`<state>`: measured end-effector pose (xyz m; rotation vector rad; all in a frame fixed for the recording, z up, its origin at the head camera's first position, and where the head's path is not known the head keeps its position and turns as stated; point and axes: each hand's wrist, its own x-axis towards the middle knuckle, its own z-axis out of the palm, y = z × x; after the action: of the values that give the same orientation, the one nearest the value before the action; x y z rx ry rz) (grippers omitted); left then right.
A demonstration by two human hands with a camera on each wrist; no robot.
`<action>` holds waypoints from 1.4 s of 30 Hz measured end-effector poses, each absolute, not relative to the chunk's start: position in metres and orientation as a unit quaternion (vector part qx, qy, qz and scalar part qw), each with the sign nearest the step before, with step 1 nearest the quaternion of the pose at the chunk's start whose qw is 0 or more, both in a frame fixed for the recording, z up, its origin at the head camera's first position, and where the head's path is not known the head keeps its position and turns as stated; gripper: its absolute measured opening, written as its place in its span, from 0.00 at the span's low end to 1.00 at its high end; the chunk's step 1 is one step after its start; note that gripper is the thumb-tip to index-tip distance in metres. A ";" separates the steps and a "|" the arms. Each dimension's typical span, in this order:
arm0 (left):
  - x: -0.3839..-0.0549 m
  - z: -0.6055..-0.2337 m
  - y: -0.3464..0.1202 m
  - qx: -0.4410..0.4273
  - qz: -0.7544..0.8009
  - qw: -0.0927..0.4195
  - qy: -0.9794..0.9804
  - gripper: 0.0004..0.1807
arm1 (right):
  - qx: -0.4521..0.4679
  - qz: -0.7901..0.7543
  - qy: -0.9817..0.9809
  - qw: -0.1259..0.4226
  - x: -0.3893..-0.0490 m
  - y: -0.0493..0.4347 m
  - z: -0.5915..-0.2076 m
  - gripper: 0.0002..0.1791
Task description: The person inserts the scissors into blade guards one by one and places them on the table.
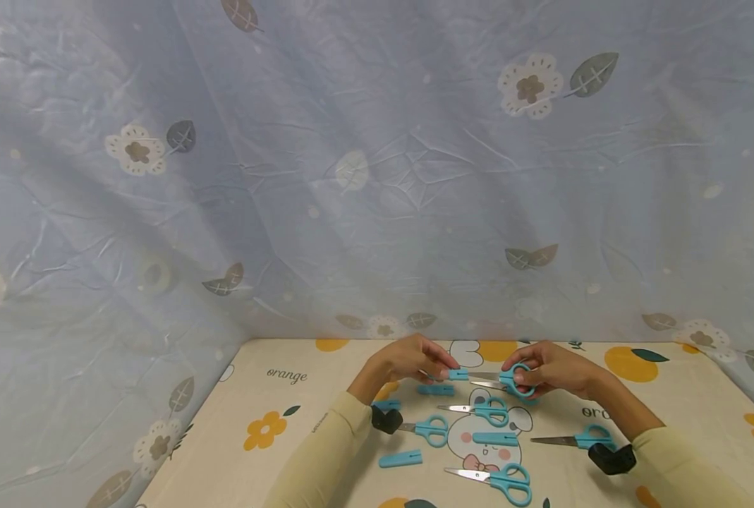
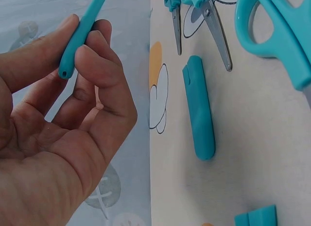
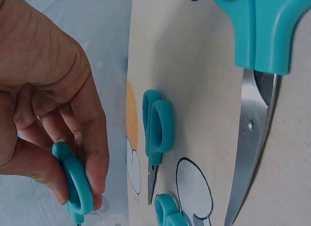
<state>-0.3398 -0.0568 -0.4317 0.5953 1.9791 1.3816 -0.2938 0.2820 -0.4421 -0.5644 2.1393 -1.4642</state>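
A turquoise scissor cap (image 1: pixel 458 375) is pinched between the thumb and fingers of my left hand (image 1: pixel 412 358). In the left wrist view the same cap (image 2: pixel 80 39) slants upward, its small-holed end toward the wrist. My right hand (image 1: pixel 559 370) grips a pair of turquoise-handled scissors (image 1: pixel 518 381) by the finger loops. Their blades point left, with the tip right at the cap's mouth in the head view. The right wrist view shows the held handle (image 3: pixel 77 187) between thumb and fingers, its blades cut off by the frame. Just below lies another pair of scissors, partly hidden by the right hand.
Uncapped scissors lie nearer me: one pair (image 1: pixel 491 410), another (image 1: pixel 432 430), a front pair (image 1: pixel 510 481) and a right pair (image 1: pixel 582 439). Loose caps (image 1: pixel 436 389) lie among them, including a middle one (image 1: pixel 495 439) and a front-left one (image 1: pixel 400 458). A curtain (image 1: pixel 377 212) hangs behind the patterned tablecloth (image 1: pixel 224 451).
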 end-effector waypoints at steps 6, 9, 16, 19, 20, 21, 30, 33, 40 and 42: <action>-0.339 -0.432 -0.055 0.224 0.525 0.326 0.754 0.12 | -0.205 -0.538 0.782 0.238 -0.294 0.279 -0.442 0.22; -0.339 -0.432 -0.054 0.225 0.525 0.328 0.753 0.12 | -0.205 -0.538 0.783 0.237 -0.293 0.277 -0.442 0.22; -0.337 -0.431 -0.051 0.226 0.520 0.328 0.756 0.12 | -0.205 -0.526 0.791 0.238 -0.294 0.273 -0.442 0.20; -0.337 -0.430 -0.050 0.226 0.517 0.328 0.758 0.12 | -0.204 -0.522 0.794 0.238 -0.294 0.272 -0.441 0.19; -0.337 -0.430 -0.049 0.226 0.516 0.328 0.758 0.12 | -0.203 -0.521 0.794 0.238 -0.294 0.271 -0.441 0.19; -0.337 -0.430 -0.049 0.225 0.516 0.328 0.759 0.13 | -0.202 -0.520 0.795 0.239 -0.294 0.270 -0.442 0.19; -0.336 -0.430 -0.046 0.224 0.512 0.326 0.763 0.12 | -0.197 -0.516 0.800 0.236 -0.295 0.264 -0.444 0.17; -0.335 -0.430 -0.045 0.223 0.512 0.325 0.763 0.12 | -0.197 -0.517 0.798 0.237 -0.295 0.263 -0.445 0.17; -0.335 -0.431 -0.044 0.227 0.509 0.321 0.766 0.11 | -0.199 -0.520 0.797 0.233 -0.294 0.260 -0.445 0.18; -0.335 -0.432 -0.043 0.226 0.510 0.320 0.766 0.11 | -0.197 -0.521 0.798 0.230 -0.294 0.258 -0.445 0.18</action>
<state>-0.3347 -0.0434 -0.4322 0.5935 2.0144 1.3402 -0.2941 0.2584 -0.4450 -0.5415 2.1962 -1.4319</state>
